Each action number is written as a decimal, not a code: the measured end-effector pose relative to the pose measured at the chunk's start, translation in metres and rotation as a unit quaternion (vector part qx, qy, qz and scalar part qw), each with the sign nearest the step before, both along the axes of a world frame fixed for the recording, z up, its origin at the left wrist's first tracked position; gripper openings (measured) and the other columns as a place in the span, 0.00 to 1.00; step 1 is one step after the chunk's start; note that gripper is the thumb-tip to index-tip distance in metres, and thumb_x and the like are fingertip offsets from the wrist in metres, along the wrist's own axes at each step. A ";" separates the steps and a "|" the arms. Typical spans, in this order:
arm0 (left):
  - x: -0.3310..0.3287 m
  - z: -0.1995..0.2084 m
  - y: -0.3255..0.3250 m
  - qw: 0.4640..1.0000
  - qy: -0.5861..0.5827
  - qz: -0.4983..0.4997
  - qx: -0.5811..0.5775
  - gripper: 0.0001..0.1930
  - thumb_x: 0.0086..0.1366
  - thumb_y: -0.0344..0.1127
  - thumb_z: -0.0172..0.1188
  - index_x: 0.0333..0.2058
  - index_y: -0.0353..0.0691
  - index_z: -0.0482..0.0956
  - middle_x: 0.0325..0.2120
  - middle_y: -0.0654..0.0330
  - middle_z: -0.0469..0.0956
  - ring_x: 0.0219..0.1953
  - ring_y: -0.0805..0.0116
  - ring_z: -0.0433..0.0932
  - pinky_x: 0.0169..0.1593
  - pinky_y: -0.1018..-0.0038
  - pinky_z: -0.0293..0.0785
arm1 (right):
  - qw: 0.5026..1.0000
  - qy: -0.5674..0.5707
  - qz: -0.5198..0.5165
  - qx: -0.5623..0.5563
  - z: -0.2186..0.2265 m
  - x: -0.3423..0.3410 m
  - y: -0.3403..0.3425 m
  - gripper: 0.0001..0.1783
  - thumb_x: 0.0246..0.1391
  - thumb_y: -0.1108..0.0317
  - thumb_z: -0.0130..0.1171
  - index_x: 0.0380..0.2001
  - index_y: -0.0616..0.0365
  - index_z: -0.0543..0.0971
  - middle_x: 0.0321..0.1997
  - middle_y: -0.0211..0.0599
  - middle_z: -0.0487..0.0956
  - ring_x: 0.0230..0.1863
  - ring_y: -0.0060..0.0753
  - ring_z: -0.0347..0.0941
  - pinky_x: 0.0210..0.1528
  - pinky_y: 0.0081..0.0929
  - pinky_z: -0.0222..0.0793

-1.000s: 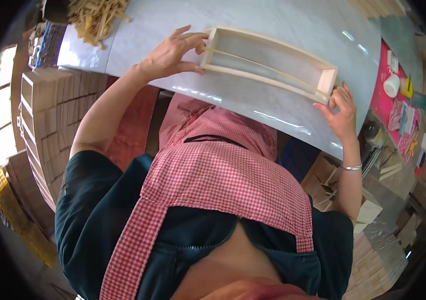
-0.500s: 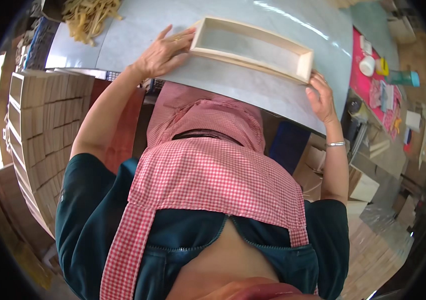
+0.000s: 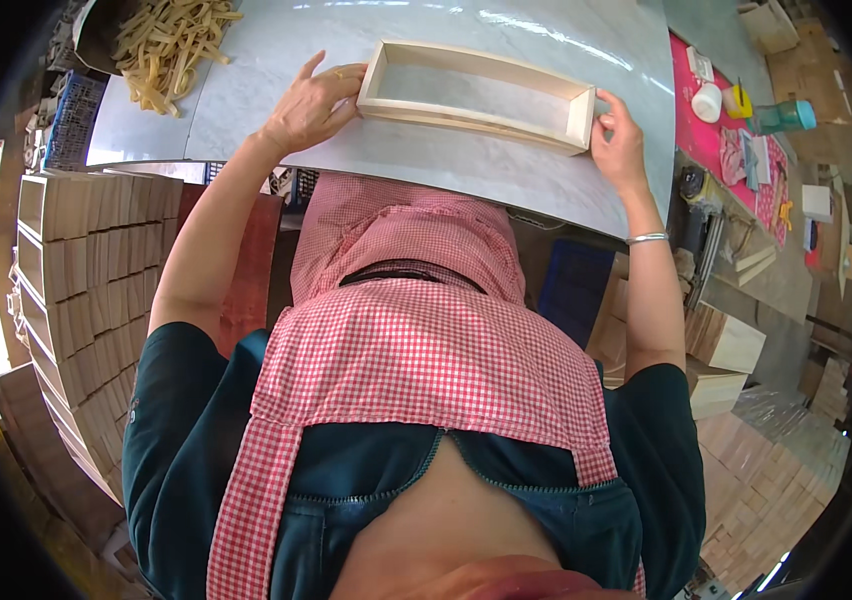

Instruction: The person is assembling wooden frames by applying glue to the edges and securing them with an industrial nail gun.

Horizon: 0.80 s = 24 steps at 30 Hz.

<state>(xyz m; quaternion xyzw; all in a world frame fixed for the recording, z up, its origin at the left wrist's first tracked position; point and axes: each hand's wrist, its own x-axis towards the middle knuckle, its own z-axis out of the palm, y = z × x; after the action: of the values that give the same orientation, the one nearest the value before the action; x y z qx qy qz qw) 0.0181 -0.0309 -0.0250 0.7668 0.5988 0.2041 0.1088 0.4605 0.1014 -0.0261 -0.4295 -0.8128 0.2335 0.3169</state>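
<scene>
We were in woodworking workshop: we saw stacked wooden frames near worktable, wood pieces, checked apron.

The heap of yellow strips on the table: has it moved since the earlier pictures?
No. Against the seam in the tabletop, the heap of yellow strips has not noticeably shifted: it lies mostly left of that line, as before.

A long, narrow rectangular frame of pale wood, open at the top, lies slightly aslant on the grey marbled table, its right end nearer the person.
</scene>
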 end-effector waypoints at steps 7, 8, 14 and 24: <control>-0.021 0.011 0.009 0.827 -0.500 0.076 -0.246 0.15 0.72 0.37 0.50 0.52 0.42 0.80 0.42 0.60 0.81 0.47 0.65 0.79 0.56 0.66 0.75 | 0.969 0.177 -0.089 -0.147 0.047 -0.035 -0.005 0.18 0.61 0.73 0.58 0.54 0.60 0.78 0.38 0.42 0.83 0.36 0.29 0.78 0.38 0.26 0.73; -0.024 0.009 0.008 0.757 -0.598 0.076 -0.252 0.15 0.72 0.37 0.50 0.51 0.42 0.80 0.40 0.61 0.81 0.45 0.65 0.79 0.53 0.67 0.77 | 0.960 0.206 -0.098 -0.162 0.049 -0.041 -0.004 0.17 0.62 0.71 0.58 0.54 0.60 0.78 0.39 0.42 0.83 0.38 0.28 0.78 0.39 0.26 0.74; 0.005 0.021 0.008 0.878 -0.335 0.217 -0.264 0.17 0.73 0.41 0.53 0.55 0.42 0.78 0.43 0.57 0.81 0.45 0.61 0.80 0.54 0.66 0.77 | 0.966 -0.152 -0.112 -0.175 0.003 -0.025 0.019 0.16 0.64 0.62 0.59 0.49 0.62 0.80 0.42 0.39 0.84 0.38 0.29 0.77 0.40 0.26 0.73; -0.012 0.010 -0.023 0.966 -0.214 0.084 -0.114 0.46 0.55 0.39 0.75 0.70 0.44 0.62 0.57 0.51 0.76 0.46 0.58 0.79 0.54 0.63 0.78 | 0.965 0.009 0.101 -0.243 0.037 0.012 -0.020 0.58 0.39 0.72 0.79 0.73 0.56 0.58 0.67 0.43 0.71 0.46 0.34 0.76 0.46 0.29 0.75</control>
<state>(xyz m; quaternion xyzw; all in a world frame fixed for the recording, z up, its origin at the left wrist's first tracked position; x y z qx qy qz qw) 0.0058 -0.0534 -0.0153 0.6346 0.6430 0.3024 0.3039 0.4728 0.0815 0.0112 -0.4071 -0.7682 0.4582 0.1851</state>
